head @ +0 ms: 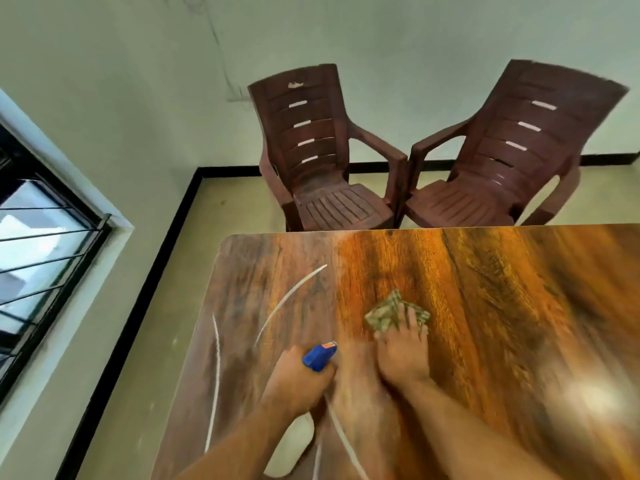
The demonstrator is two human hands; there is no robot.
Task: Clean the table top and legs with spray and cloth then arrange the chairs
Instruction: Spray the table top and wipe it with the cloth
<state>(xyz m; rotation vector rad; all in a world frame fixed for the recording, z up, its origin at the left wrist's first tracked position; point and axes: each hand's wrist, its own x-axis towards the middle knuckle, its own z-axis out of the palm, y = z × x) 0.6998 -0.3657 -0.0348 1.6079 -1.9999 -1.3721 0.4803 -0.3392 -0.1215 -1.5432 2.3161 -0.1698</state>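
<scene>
Left grip curls round spray bottle, probably kept ready beside the wiping path; right grip, fingers flat, presses cloth onto counter, apparently wiping

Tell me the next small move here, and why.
Probably wipe the cloth under the right hand leftward across the table, over the pale streaks near its left edge. The cloth is pressed on the wood, the streaks lie just beside it, and the left hand only grips the spray bottle.
</scene>
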